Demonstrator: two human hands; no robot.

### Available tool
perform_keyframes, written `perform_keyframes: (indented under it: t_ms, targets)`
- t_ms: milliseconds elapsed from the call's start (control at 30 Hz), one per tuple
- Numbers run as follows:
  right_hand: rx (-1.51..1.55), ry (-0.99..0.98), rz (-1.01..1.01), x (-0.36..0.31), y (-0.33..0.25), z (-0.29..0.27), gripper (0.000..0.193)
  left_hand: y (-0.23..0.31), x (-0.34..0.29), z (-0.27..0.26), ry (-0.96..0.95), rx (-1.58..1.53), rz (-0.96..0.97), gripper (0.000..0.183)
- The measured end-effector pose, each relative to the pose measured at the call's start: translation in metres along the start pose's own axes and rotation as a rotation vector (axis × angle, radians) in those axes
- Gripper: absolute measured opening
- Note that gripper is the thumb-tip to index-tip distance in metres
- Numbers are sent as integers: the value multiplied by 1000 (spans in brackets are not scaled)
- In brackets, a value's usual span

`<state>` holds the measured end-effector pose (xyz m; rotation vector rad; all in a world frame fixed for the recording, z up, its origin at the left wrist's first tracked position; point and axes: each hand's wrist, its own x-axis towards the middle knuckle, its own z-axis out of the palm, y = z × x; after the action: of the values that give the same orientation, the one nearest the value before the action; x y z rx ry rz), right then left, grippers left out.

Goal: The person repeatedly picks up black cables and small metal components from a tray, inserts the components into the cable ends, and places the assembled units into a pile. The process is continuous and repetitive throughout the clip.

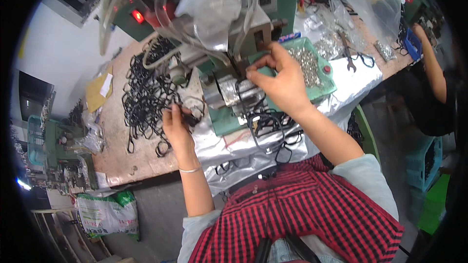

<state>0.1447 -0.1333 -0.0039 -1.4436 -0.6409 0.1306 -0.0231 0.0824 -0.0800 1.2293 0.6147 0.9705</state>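
Note:
In front of me stands a green bench machine with a metal clamping fixture (233,91) under its head. My right hand (282,79) reaches in from the right, thumb and index finger closed at the fixture's top; what they pinch is too small to make out. A black eyeglass frame (251,125) hangs at the fixture's front, below that hand. My left hand (176,127) is lower on the left, its fingers curled round a black eyeglass frame (191,118), partly hidden by them. Beside it spreads a tangled pile of black eyeglass frames (142,98).
Right of the fixture sits a green tray (327,82) of small metal parts. Beyond it lie a wrench (347,54) and plastic bags. More frames rest on the silver sheet (222,158) near my apron. At far right, another person's arm (433,61) reaches toward a blue basket (413,45).

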Motion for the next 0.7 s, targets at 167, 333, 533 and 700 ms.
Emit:
perform_keyframes:
  t_ms: [167,333,533,700]
  targets:
    - [27,-30,-22,0,-9,-1,57,98,-28,58,-245,-52,630,17]
    - [231,12,61,-3,-15,15,61,121,-9,98,-271,156,762,18]
    - [176,21,104,-9,-25,22,61,124,-38,93,-329,138,659,18]
    - [125,16,-7,-6,-10,18,56,124,-45,88,-313,167,660,19]
